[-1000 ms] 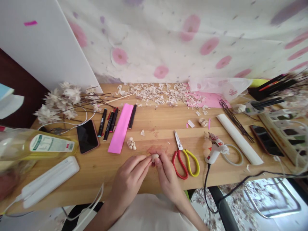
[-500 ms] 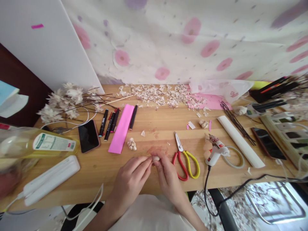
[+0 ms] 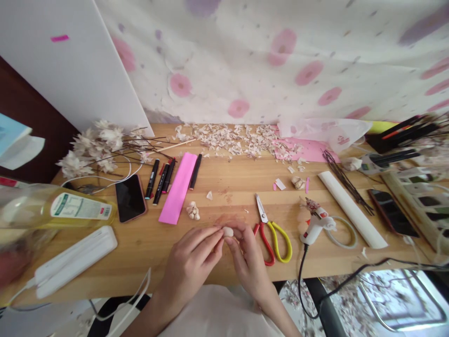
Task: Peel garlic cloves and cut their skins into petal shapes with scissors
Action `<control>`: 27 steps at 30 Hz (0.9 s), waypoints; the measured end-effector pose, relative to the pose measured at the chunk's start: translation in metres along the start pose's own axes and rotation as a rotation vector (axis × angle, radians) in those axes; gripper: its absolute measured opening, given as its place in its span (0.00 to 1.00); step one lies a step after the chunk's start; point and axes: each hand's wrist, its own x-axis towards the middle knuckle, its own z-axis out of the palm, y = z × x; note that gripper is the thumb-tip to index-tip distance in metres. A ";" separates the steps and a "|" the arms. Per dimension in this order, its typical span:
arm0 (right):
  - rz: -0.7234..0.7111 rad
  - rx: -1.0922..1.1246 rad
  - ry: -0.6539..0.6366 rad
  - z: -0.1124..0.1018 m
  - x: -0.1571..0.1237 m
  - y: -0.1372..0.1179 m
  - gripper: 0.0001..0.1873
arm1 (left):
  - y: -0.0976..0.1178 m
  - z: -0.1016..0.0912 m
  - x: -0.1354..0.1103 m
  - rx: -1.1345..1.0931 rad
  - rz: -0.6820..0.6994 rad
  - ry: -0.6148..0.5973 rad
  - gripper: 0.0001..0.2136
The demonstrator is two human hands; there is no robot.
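Near the front of the table, my left hand (image 3: 196, 252) and my right hand (image 3: 247, 250) meet fingertip to fingertip. Between them they pinch a small white rounded piece (image 3: 228, 231), whose material I cannot make out. Just beyond my left hand lies a small cream-white bud-like cluster (image 3: 192, 210). Scissors (image 3: 268, 229) with one red and one yellow handle rest beside my right hand, blades pointing away. A loose white scrap (image 3: 209, 195) lies further off on the wood.
To the right are a glue gun (image 3: 315, 224), a white roll (image 3: 352, 209) and dark stems (image 3: 345, 180). On the left lie a pink strip (image 3: 178, 189), markers (image 3: 151, 179), a phone (image 3: 130, 199) and a bottle (image 3: 80, 206). Pale scraps (image 3: 235, 138) cover the table's back.
The white piece shows more fully between the fingertips, and my right fingers have shifted slightly around it. The whole view has moved a little; objects on the table lie as before.
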 end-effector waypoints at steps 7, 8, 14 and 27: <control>0.067 0.312 0.006 -0.002 0.008 -0.002 0.08 | -0.001 -0.002 -0.001 -0.217 -0.053 0.000 0.09; 0.082 0.378 -0.007 -0.003 0.009 -0.002 0.08 | -0.002 -0.002 -0.001 -0.219 -0.058 -0.009 0.11; 0.184 0.542 -0.153 -0.005 0.013 -0.008 0.11 | -0.009 -0.003 0.000 -0.219 -0.097 -0.083 0.13; 0.243 0.541 -0.303 -0.012 0.010 -0.025 0.13 | -0.022 -0.004 -0.006 -0.519 -0.269 -0.202 0.11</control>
